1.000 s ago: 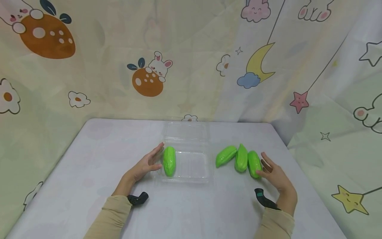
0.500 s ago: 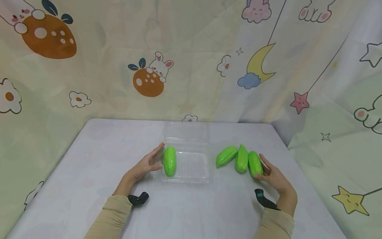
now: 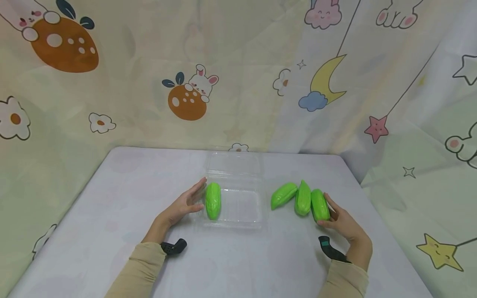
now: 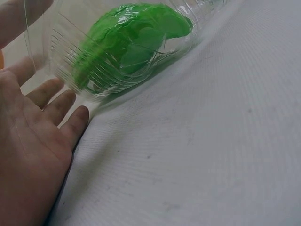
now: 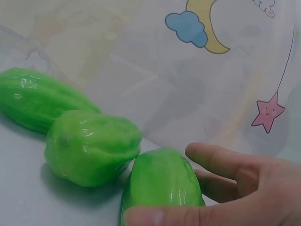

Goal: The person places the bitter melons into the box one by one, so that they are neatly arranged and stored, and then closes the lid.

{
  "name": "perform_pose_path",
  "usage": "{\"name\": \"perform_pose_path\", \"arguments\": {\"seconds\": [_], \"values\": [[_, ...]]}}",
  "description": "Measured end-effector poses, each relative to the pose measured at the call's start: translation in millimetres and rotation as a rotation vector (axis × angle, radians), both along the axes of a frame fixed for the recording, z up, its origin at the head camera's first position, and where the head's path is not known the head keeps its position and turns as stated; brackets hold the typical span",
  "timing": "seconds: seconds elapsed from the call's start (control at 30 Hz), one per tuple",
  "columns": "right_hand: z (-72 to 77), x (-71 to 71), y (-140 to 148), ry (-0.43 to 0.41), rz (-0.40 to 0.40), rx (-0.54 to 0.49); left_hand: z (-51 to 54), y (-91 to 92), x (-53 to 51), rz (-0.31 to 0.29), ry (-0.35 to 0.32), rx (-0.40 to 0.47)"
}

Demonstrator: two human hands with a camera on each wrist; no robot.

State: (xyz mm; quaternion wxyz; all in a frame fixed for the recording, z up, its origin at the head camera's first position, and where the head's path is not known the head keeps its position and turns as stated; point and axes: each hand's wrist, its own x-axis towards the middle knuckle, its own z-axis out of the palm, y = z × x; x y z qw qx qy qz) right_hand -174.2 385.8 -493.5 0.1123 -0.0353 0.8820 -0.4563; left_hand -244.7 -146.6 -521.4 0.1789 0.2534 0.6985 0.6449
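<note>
A clear plastic clamshell box (image 3: 242, 209) lies with its lid laid back, and one glossy green ridged gourd (image 3: 213, 200) sits along its left side. My left hand (image 3: 181, 206) rests beside the box's left wall, fingers extended; the left wrist view shows fingertips close to the clear wall (image 4: 61, 66). To the right of the box, three similar gourds lie in a row on the table. My right hand (image 3: 342, 221) holds the rightmost gourd (image 5: 160, 181), thumb across its near end and fingers along its far right side. That gourd still rests on the table.
The middle gourd (image 3: 303, 199) lies against or very close to the held one, and the left gourd (image 3: 284, 195) slants beside it. A white-covered table (image 3: 238, 260) bears everything. Behind it hangs a patterned curtain (image 3: 246, 82). Black cameras (image 3: 175, 247) sit on both wrists.
My right hand has closed in on the rightmost gourd, its thumb moving to the near end and its fingers to the right side. The left hand and the box stay in place.
</note>
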Motion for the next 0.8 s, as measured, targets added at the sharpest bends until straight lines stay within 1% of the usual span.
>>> {"name": "perform_pose_path", "arguments": {"seconds": [0.4,0.67,0.8], "values": [[2.6,-0.6,-2.2,-0.013,-0.014,-0.003,0.1,-0.5,1.2,-0.002,-0.002,0.000],[4.2,0.6,-3.2,-0.044,-0.057,-0.006,1.4,0.3,1.1,0.005,0.000,-0.011],[4.9,0.7,-3.1,-0.051,-0.064,-0.016,1.8,0.4,1.1,0.007,0.004,-0.016]]}}
